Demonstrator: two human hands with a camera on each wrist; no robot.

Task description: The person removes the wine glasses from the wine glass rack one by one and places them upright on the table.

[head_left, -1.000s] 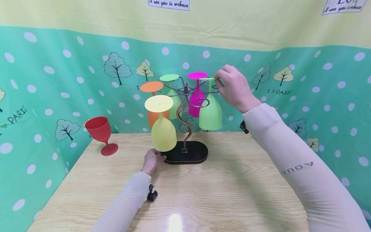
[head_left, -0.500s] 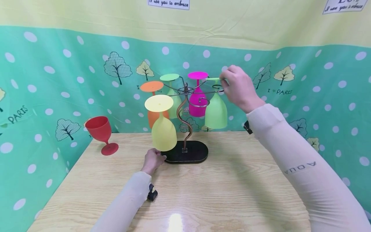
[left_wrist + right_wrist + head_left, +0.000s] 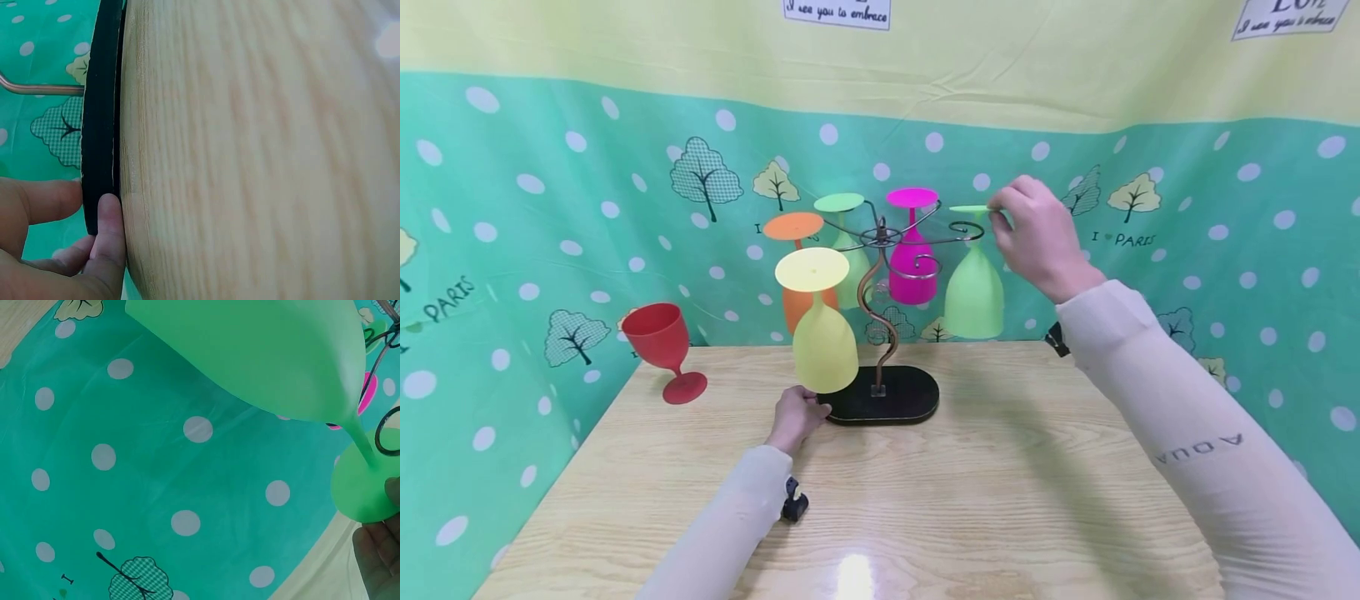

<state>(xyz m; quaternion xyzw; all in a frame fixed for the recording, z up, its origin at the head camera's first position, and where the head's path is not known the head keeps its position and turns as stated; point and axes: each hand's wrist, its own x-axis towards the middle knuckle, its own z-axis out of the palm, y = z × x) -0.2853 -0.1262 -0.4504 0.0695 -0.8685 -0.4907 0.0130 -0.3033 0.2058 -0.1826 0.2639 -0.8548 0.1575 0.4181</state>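
Note:
A light green goblet [image 3: 973, 298] hangs upside down at the right end of the wire glass rack [image 3: 887, 329]. My right hand [image 3: 1037, 239] pinches the edge of its round foot. In the right wrist view the goblet's stem [image 3: 360, 442] shows beside the curled wire tip [image 3: 384, 432]. Low on the left, my left hand [image 3: 796, 418] grips the end of the rack's black base [image 3: 891, 398], thumb and fingers on either side of its edge [image 3: 100, 137]. Yellow [image 3: 825, 348], orange [image 3: 793, 225], magenta [image 3: 912, 279] and another green goblet [image 3: 839, 202] hang inverted on the rack.
A red goblet [image 3: 658, 333] stands upright on the wooden table [image 3: 925, 508], left of the rack. Behind the table hangs a green and yellow printed curtain [image 3: 1000, 158]. A bare wire loop [image 3: 925, 268] sticks out at the rack's front right.
My right hand has drawn the green goblet rightward along the rack's wire arm to its curled tip. My left hand has stayed on the base, and the rack has not moved.

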